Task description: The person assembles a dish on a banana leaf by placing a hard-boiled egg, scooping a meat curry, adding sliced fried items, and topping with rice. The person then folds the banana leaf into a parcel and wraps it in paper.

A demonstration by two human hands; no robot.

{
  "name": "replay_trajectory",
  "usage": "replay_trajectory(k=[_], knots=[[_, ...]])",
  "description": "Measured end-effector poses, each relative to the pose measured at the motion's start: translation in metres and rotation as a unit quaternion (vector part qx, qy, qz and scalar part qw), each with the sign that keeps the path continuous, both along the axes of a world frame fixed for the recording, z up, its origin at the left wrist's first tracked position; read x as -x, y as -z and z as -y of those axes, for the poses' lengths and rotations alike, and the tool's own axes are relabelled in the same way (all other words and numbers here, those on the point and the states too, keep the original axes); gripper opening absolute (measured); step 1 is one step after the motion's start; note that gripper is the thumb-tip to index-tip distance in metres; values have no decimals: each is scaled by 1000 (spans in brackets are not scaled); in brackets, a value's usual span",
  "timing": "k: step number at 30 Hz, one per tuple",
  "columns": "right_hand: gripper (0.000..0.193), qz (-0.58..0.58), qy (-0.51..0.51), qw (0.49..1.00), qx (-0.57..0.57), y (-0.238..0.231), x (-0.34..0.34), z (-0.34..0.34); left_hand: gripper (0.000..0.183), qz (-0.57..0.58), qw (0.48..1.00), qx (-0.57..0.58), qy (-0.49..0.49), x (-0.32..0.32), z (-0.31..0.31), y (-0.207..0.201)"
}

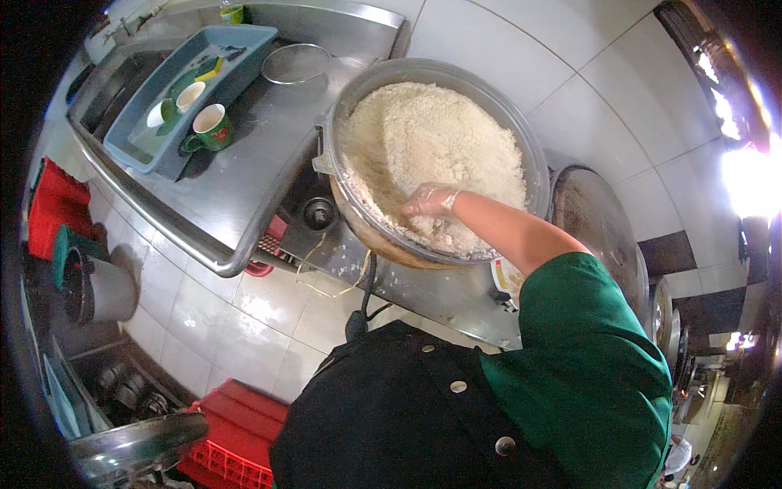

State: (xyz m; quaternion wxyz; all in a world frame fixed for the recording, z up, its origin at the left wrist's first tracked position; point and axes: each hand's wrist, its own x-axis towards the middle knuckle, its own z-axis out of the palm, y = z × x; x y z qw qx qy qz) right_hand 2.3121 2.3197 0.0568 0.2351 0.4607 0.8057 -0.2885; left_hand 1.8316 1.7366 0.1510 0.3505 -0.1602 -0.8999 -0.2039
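A large round grey plastic tub holds a heap of off-white, crumbly, flour-like stuff. My right hand, in a thin clear glove, reaches into the near side of the heap. Its fingertips are sunk in the loose crumbs, so whether they grip any of it is hidden. To the left of the hand the surface is scooped lower and looks yellower; beyond it the heap rises higher and whiter. My left hand is out of sight.
Left of the tub is a steel sink counter with a blue basin holding cups, a green-red mug and a round strainer. A large round lid stands at right. Red crates and a grey bucket are on the floor.
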Motion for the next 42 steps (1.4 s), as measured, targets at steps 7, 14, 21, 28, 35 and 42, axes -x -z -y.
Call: replay_trajectory(k=[7, 14, 21, 28, 35, 42], knots=[[59, -182, 59, 964, 185, -42, -34, -9, 44, -6, 1000, 0, 1, 5, -5, -1], [55, -232, 23, 970, -67, -4, 27, -29, 44, -11, 1000, 3, 8, 8, -10, -3], [50, -189, -21, 982, 7, 7, 24, 0, 45, -20, 1000, 18, 8, 9, -10, -6], [46, -225, -64, 967, 100, -25, -35, 23, 46, -30, 999, 19, 7, 9, -7, -8], [43, -140, 12, 986, 93, -79, -53, 51, 47, -57, 997, 41, 11, 15, -6, -21], [34, -263, 233, 905, 238, -65, -97, 45, 48, -160, 976, 146, 33, 57, -29, -59]])
